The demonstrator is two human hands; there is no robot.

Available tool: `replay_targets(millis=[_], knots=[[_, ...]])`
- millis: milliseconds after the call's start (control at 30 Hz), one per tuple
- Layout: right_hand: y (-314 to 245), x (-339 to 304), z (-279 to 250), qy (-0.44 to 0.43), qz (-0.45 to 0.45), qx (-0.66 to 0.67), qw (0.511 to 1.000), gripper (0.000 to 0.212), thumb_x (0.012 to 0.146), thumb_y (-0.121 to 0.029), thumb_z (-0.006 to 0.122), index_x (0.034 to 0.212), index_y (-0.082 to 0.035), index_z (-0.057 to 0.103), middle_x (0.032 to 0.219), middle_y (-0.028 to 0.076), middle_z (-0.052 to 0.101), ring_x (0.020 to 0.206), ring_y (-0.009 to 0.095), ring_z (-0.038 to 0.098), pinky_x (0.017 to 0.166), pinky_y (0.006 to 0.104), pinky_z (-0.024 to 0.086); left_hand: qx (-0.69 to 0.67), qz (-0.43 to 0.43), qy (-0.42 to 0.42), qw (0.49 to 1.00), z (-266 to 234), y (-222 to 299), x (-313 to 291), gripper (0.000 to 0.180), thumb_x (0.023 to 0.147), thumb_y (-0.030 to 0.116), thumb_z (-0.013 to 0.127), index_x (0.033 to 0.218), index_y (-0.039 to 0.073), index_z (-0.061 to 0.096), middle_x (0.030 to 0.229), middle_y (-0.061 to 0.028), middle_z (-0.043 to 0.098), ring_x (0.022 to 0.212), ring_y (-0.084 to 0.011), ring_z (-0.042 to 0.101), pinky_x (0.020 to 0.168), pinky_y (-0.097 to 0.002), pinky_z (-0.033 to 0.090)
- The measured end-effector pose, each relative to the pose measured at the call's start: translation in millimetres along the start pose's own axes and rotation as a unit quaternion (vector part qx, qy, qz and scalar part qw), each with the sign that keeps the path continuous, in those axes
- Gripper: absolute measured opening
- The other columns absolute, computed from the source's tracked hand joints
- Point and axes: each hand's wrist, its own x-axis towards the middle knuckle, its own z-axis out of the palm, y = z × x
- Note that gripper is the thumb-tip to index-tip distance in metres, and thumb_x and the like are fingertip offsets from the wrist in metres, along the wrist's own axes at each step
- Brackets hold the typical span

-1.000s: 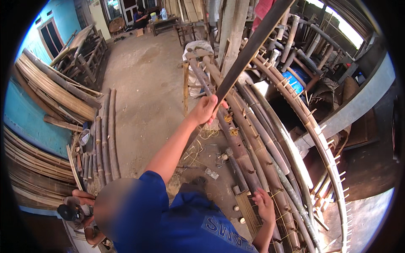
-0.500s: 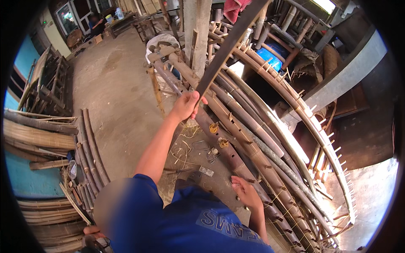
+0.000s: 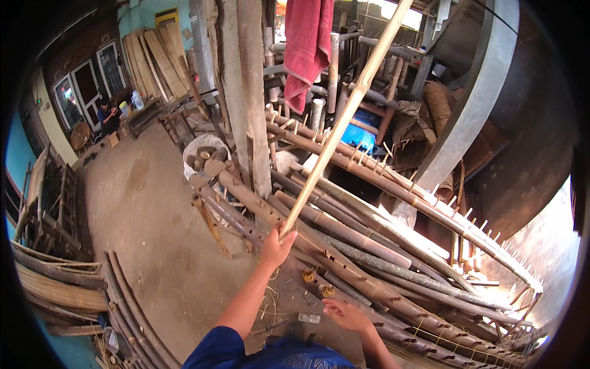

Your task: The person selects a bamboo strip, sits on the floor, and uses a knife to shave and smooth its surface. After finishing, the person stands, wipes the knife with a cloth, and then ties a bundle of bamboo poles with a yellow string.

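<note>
In my left hand [image 3: 279, 245] is the lower end of a long pale bamboo strip [image 3: 337, 140], with my fingers closed round it. The strip slants up and right past the top of the view. My right hand [image 3: 347, 315] is empty, its fingers loosely stretched out, above or beside a bamboo pole. Under my hands lie brown bamboo poles [image 3: 353, 270] with rows of holes cut along them. Two small yellow bundles [image 3: 308, 275] sit on the nearer pole, close to my right hand; what they are made of is too small to tell.
A concrete post [image 3: 255, 98] stands ahead, with a red towel [image 3: 307, 46] hanging beside it. A pegged bamboo rail [image 3: 393, 184] runs along the right. A white sack [image 3: 195, 150] holds cut pieces. Bamboo bundles [image 3: 55, 286] lie at left. Another person [image 3: 109, 117] sits far back.
The strip now shows its pale face instead of its dark one. My left hand has moved lower in view, the right slightly lower and left. The view has tilted up.
</note>
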Motion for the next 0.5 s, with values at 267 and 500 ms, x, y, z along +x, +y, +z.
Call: replay_targets(millis=[267, 500], knots=[[5, 18, 11, 0.015, -0.009, -0.002, 1.000, 0.051, 0.102, -0.046, 0.062, 0.144, -0.017, 0.060, 0.122, 0.017, 0.073, 0.102, 0.032, 0.072, 0.091, 0.0406, 0.056, -0.063, -0.037, -0.107, 0.992, -14, -18, 7, 0.066, 0.095, 0.038, 0.077, 0.142, 0.000, 0.051, 0.099, -0.0049, 0.063, 0.089, -0.0148, 0.059, 0.085, -0.0310, 0.051], [5, 13, 11, 0.060, -0.011, -0.032, 0.998, 0.050, 0.102, -0.045, 0.062, 0.143, -0.015, 0.060, 0.122, 0.018, 0.073, 0.108, 0.035, 0.072, 0.094, 0.0419, 0.055, -0.191, 0.072, 0.022, 0.979, -5, 0, 133, 0.065, 0.099, 0.042, 0.072, 0.142, -0.001, 0.049, 0.114, -0.0078, 0.060, 0.107, -0.0160, 0.057, 0.102, -0.0346, 0.047]])
